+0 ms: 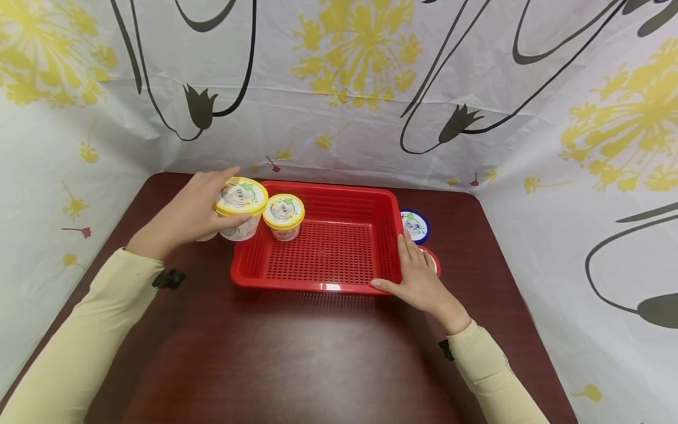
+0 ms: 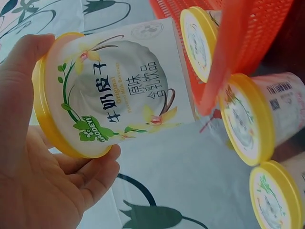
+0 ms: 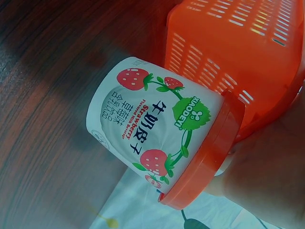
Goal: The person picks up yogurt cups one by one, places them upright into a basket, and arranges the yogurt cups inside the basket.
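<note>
Fingers (image 2: 102, 177) grip tub (image 2: 114, 90); second tub (image 1: 285, 213) in basket (image 1: 328, 253)

Red-lidded cup (image 1: 435, 261) partly behind right hand (image 1: 418, 277)

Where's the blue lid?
In the head view, the blue lid is on the right, just outside the right end of the red basket, beyond the right hand.

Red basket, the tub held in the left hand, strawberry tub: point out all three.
Red basket (image 1: 296, 285): head view, on its near rim.
Held tub (image 2: 119, 93): left wrist view, on its printed side.
Strawberry tub (image 3: 152, 119): right wrist view, on its printed side.
</note>
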{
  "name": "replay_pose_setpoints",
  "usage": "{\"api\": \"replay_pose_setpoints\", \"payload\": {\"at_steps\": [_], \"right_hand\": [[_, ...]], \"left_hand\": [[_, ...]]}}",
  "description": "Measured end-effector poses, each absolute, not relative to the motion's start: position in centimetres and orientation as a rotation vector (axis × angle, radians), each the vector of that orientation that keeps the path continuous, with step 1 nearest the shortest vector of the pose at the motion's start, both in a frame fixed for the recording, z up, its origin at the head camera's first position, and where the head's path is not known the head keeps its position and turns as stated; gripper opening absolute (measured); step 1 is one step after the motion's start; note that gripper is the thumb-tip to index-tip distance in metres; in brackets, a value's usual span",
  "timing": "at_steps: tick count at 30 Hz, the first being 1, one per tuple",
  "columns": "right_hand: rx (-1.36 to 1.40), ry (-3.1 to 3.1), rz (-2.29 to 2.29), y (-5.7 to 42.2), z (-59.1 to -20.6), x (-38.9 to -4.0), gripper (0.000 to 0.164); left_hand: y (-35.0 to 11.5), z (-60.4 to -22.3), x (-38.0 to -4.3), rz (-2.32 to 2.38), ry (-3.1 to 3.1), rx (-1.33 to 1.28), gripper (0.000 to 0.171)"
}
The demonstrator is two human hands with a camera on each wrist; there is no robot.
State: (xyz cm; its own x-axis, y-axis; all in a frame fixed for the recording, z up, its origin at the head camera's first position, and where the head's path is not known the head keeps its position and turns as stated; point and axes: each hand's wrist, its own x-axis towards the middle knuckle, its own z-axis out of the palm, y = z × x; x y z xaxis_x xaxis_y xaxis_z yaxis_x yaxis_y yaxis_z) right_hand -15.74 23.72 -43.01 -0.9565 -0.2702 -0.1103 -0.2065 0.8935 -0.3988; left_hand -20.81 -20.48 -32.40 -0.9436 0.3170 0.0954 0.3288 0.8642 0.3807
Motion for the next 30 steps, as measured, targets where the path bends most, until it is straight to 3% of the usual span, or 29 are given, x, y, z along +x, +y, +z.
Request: {"api": "replay_pose_setpoints", "payload": {"at_steps": [30], "right_hand": [[-0.38, 2.908, -0.584, 23.8, -43.0, -15.7, 0.123]], "left_hand": [[-13.2, -31.3, -25.2, -0.621, -3.019, -0.87, 0.096]]}}
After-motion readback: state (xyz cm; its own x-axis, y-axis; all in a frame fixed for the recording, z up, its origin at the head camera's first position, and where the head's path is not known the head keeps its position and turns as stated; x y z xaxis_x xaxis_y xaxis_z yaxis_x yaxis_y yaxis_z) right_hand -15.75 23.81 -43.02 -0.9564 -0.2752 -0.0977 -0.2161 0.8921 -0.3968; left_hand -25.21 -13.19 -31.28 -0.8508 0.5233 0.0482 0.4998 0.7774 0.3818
